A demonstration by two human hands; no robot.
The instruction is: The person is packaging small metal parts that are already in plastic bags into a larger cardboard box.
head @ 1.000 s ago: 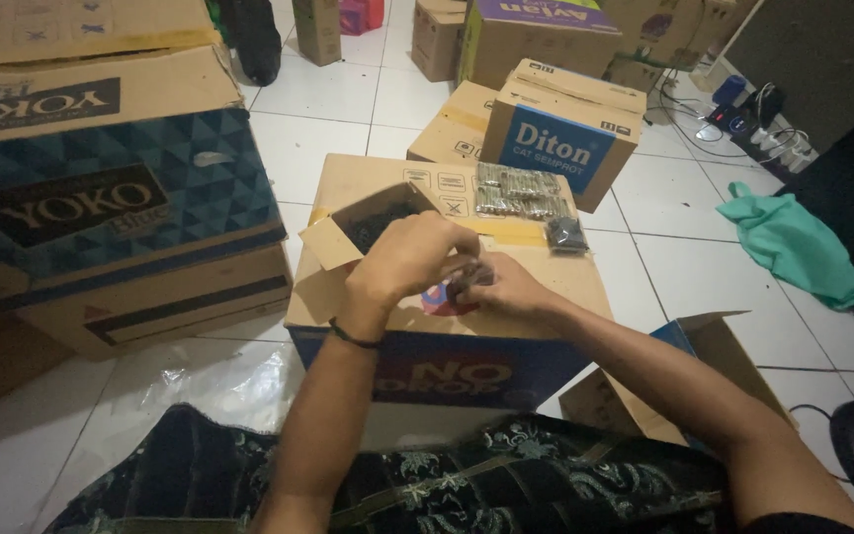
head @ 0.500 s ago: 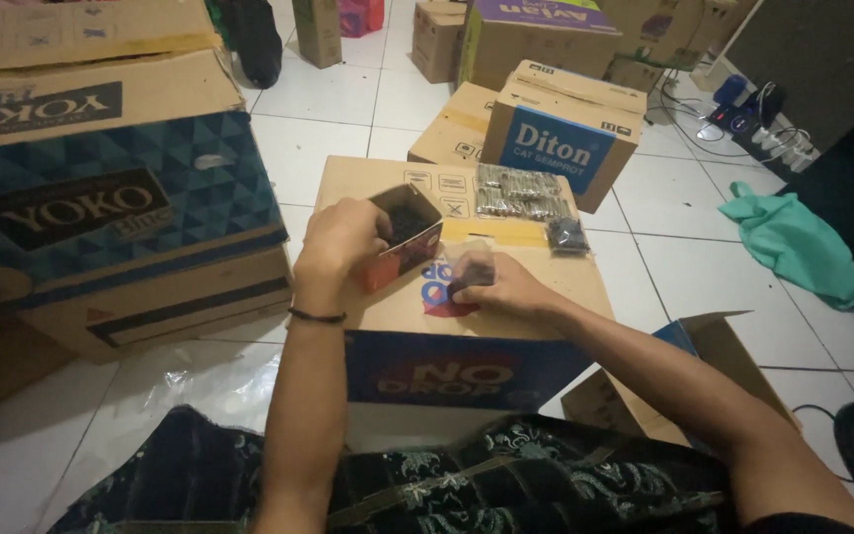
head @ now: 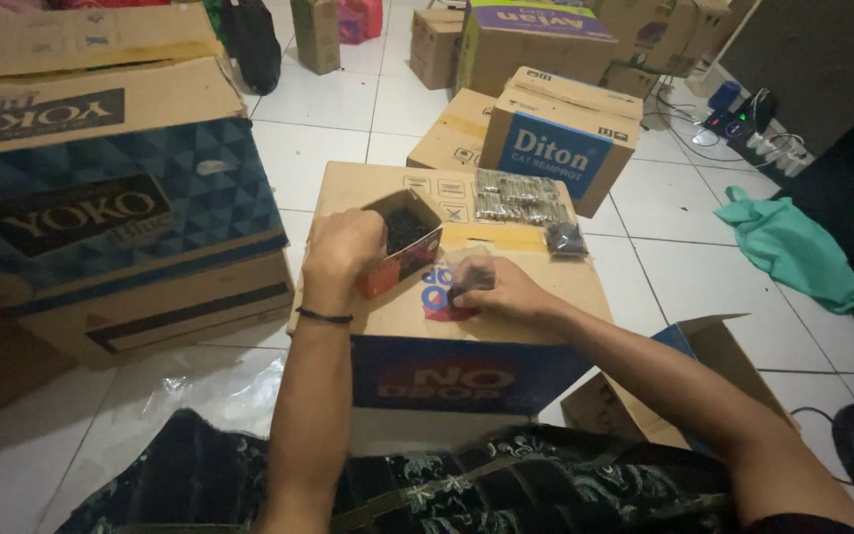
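My left hand (head: 340, 255) grips a small open red-sided carton (head: 405, 240) full of small dark pieces and holds it tilted on top of a closed cardboard box (head: 506, 302) in front of me. My right hand (head: 501, 292) rests on the same box top and pinches a small clear plastic bag (head: 469, 273) with dark pieces in it, just right of the carton. Further back on the box lie several filled clear bags (head: 521, 196) in a row and one darker bag (head: 566, 240).
A big blue patterned box (head: 111, 213) stands at the left on a flat brown one. Several cardboard boxes (head: 557, 148) stand behind. A green cloth (head: 788, 247) lies on the white tiles at right, near cables and chargers (head: 743, 124). An open box (head: 704, 356) sits by my right arm.
My left hand lifted the small carton off the box top and moved it left, tilted. My right hand stayed put, holding the small bag.
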